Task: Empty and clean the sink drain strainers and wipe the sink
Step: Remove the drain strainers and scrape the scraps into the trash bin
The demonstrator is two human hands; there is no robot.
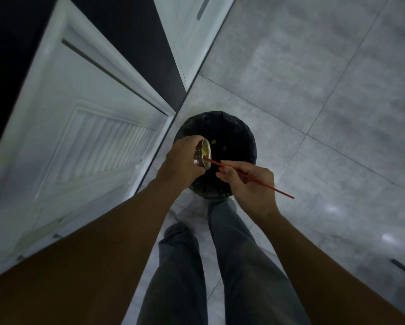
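Left hand (181, 160) grasps perforated steel strainer cup (203, 154), mouth facing right; right hand (248, 181) pinches thin red stick (248, 178), tip inside it, above black-lined bin (241, 137).

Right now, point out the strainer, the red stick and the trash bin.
strainer (202, 154), head view, on its perforated metal side wall.
red stick (276, 190), head view, on the bare shaft past the right hand.
trash bin (240, 127), head view, on its black liner near the far rim.

Stick (248, 178) probes strainer (202, 153) over bin (243, 137)

strainer (203, 153) above the bin (241, 137), stick (248, 178) reaching in from its right; door (79, 137) left.
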